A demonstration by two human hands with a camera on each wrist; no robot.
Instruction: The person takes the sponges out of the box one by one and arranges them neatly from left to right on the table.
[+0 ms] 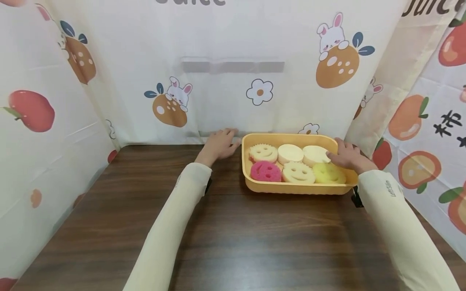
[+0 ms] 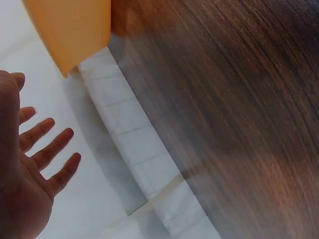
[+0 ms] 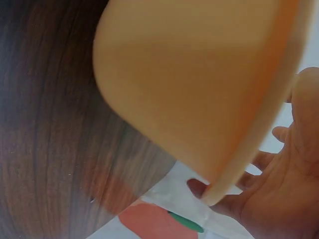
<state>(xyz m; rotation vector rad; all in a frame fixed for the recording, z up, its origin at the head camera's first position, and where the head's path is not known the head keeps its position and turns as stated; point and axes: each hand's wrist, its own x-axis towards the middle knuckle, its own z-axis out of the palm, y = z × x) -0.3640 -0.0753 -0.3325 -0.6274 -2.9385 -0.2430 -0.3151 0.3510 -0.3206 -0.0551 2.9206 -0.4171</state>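
A shallow orange-yellow plastic tray [image 1: 298, 188] stands on the table, holding several round sponges in two rows. In its back row are a cream smiley sponge [image 1: 263, 153] with red showing beneath it and two plain cream sponges, one of them in the middle [image 1: 290, 154]. The front row has a pink smiley sponge [image 1: 266, 171], a cream smiley sponge [image 1: 298, 173] and a yellow smiley sponge [image 1: 329, 173]. My right hand [image 1: 347, 155] grips the tray's right rim, thumb on the inside. Just off the left rim, my left hand [image 1: 220, 145] has its fingers spread and holds nothing.
The dark wood-grain table [image 1: 255, 242] extends in front and to the left of the tray. Printed cloth [image 1: 225, 101] hangs close behind the tray, with similar cloth walls at both sides, the right one [image 1: 422, 149] close to my right arm.
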